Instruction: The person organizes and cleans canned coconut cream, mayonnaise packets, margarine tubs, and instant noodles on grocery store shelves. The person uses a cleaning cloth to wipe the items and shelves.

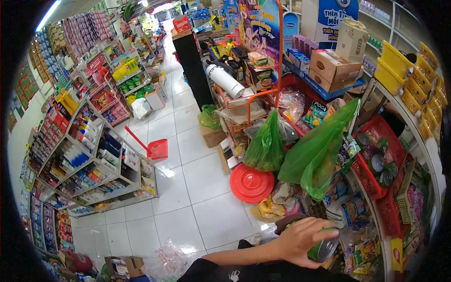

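Note:
My left hand (303,240) reaches in from the bottom of the view, its fingers wrapped round a green can (323,250) with a silver end. The can is tilted, its metal end facing me. A dark, maroon-brown shape (285,222) shows just behind the hand; I cannot make out what it is. To the right, a red basket (361,176) holds several similar metal-ended cans (377,162). My right hand is not in view.
Green plastic bags (317,150) hang beside the basket, above a red round lid (252,182). Snack packets (364,254) fill the low shelf at right. A red dustpan (158,148) lies on the tiled floor (178,188). Stocked shelves (101,160) line the left.

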